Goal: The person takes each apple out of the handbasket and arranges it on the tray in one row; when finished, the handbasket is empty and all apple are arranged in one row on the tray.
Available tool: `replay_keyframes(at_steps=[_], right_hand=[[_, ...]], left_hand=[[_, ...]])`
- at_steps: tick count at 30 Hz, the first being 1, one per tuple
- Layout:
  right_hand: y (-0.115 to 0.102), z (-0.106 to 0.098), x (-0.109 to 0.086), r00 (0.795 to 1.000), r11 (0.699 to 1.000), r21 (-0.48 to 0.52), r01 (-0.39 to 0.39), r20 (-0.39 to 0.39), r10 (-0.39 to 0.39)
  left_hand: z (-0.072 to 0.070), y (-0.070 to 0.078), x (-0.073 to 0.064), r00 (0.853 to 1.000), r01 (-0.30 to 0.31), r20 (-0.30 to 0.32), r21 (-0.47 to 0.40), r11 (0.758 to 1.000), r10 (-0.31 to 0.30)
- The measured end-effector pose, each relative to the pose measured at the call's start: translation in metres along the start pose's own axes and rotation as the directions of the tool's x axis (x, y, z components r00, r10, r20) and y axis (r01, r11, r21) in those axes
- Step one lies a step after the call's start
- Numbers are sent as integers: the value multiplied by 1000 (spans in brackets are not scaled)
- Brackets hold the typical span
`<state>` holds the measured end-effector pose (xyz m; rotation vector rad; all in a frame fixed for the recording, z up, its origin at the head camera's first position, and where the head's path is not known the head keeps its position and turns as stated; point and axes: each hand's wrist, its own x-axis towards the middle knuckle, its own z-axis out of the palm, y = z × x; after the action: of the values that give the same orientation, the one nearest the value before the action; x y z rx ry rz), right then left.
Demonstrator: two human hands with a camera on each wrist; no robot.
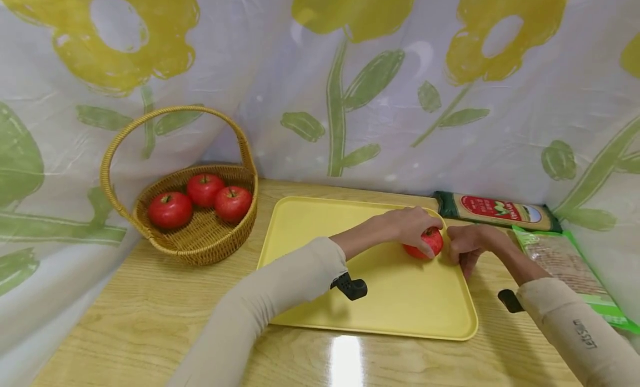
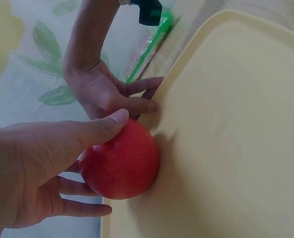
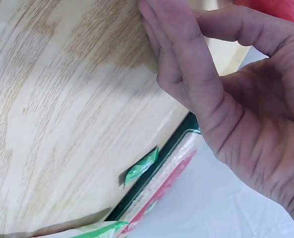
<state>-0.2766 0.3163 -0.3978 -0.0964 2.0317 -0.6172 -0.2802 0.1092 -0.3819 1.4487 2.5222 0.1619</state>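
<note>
At the tray's (image 1: 360, 292) edge, pinched by the right hand (image 1: 470, 244), the left hand (image 1: 412, 225) grips an apple (image 2: 122, 161) — loosened, it could roll.

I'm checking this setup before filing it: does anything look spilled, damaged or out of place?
Nothing stands out. Three red apples sit in the basket, the left hand grips another apple at the yellow tray, and no spill or damage shows.

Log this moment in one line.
left hand: holds apple at tray | right hand: grips tray edge | basket: three apples inside
</note>
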Motion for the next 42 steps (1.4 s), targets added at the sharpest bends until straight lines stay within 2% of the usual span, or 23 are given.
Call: replay_keyframes(at_steps=[9, 13, 20, 25, 32, 36, 42], right_hand=[[-1, -1, -1, 1000, 1000, 3, -13, 0, 13], [0, -1, 0, 1000, 1000, 0, -5, -6, 5], [3, 0, 1, 1000, 1000, -15, -1, -15, 1], [3, -3, -1, 1000, 1000, -27, 3, -13, -4], [1, -2, 0, 1000, 1000, -29, 6, -20, -7], [1, 0, 1, 1000, 1000, -17, -6, -11, 6], [2, 0, -1, 1000, 1000, -18, 4, -10, -4]], left_hand=[[-5, 7, -7, 996, 86, 12, 47, 995, -86], [-12, 8, -11, 995, 95, -18, 53, 994, -94], [-23, 3, -25, 995, 63, -82, 108, 992, -55], [-35, -7, -41, 990, 34, -142, 71, 997, -23], [-55, -20, -72, 982, 104, -164, 35, 994, -97], [-69, -26, -90, 978, 111, -179, 18, 994, -106], [-90, -34, -115, 960, 108, -258, -13, 994, -108]])
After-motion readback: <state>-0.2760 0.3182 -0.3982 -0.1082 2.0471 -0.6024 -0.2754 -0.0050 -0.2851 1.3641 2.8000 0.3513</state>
